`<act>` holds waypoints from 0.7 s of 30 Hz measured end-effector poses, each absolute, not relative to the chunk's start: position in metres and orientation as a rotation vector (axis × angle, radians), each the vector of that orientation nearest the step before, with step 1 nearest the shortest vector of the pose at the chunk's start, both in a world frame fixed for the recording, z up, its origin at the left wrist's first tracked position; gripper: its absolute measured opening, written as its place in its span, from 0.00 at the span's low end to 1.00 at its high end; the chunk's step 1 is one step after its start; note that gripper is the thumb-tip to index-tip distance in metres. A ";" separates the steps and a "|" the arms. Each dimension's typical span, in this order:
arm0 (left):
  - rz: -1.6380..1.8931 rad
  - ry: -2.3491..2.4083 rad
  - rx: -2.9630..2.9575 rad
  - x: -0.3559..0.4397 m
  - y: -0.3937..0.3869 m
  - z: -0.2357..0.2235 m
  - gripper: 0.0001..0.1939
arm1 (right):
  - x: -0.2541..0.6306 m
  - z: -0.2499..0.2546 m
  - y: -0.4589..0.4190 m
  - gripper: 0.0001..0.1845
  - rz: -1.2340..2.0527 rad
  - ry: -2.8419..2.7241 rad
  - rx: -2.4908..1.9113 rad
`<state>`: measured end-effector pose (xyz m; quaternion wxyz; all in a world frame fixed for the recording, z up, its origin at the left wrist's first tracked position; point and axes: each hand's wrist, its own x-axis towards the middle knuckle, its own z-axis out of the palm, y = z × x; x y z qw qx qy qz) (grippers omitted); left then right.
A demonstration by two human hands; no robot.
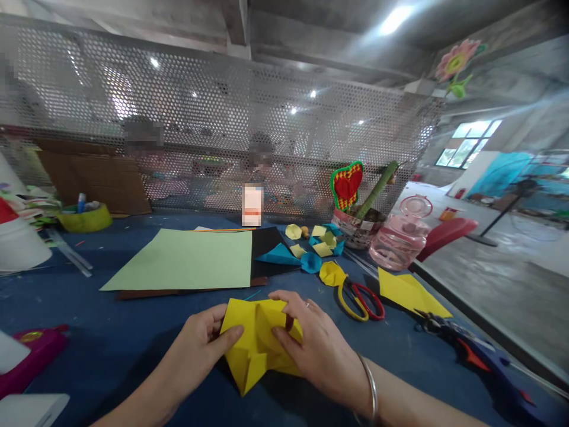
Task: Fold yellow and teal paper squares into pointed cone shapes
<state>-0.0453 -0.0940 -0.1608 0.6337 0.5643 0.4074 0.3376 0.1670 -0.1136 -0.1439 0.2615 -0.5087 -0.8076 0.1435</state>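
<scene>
Between my two hands is a creased piece of yellow folded paper (pixel 253 338), partly opened out, with a point toward me. My left hand (pixel 200 338) pinches its left edge, thumb on the front face and fingers behind. On the right side, my right hand (pixel 311 332) grips the paper with thumb and fingers; a bracelet circles that wrist. Just beyond the right hand lie scissors (pixel 362 299) with one red and one yellow handle loop. A small yellow paper shape (pixel 332 273) touches them. Blue folded paper pieces (pixel 284 258) rest farther back.
Pale green sheets (pixel 186 261) lie behind my hands. At right are a yellow sheet (pixel 411 290), a blue glue gun (pixel 484 356), a pink bottle (pixel 398 240) and a plant pot (pixel 360 228). A magenta tool (pixel 35 359) sits left. A perforated metal screen (pixel 200 107) closes the back.
</scene>
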 end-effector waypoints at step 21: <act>0.803 0.916 1.272 -0.041 -0.096 -0.158 0.20 | 0.170 -0.140 -0.105 0.23 0.996 -1.953 -1.374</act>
